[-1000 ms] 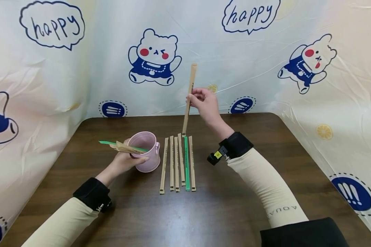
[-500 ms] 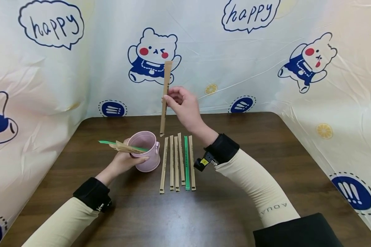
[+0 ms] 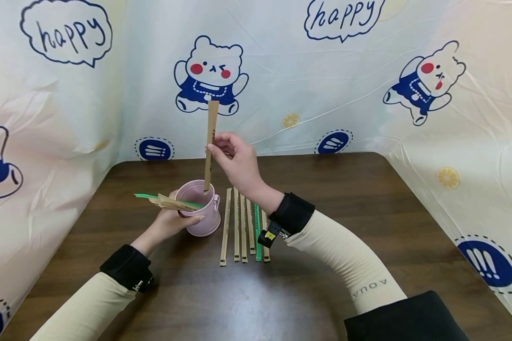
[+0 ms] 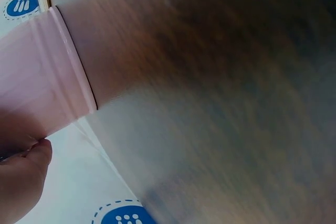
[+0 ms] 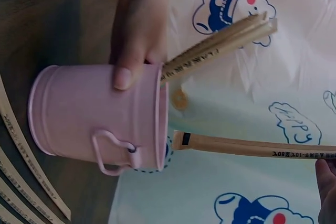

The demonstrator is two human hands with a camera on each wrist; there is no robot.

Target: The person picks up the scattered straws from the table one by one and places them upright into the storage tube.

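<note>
My left hand [image 3: 170,225] grips a small pink bucket [image 3: 205,222] at its left side, thumb on the front wall. Several brown paper-wrapped straws [image 5: 210,51] and a green one [image 3: 146,195] lean out of the bucket's mouth to the left. Between thumb and fingertips, my right hand [image 3: 236,161] pinches another brown paper-wrapped straw [image 3: 210,142] by its middle. That straw is nearly upright, and its lower end is just above the bucket's rim in the right wrist view. In the left wrist view only the bucket's wall [image 4: 47,72] and part of the thumb show.
A row of several brown wrapped straws [image 3: 225,232] lies right of the bucket, with one green wrapped straw [image 3: 258,237] among them. My right forearm passes over the row's right end. Behind the brown wooden table [image 3: 345,284] hangs a printed curtain [image 3: 281,71].
The right hand has carried its straw leftward from above the row to over the bucket, and lowered it a little. The left hand and bucket have stayed in place.
</note>
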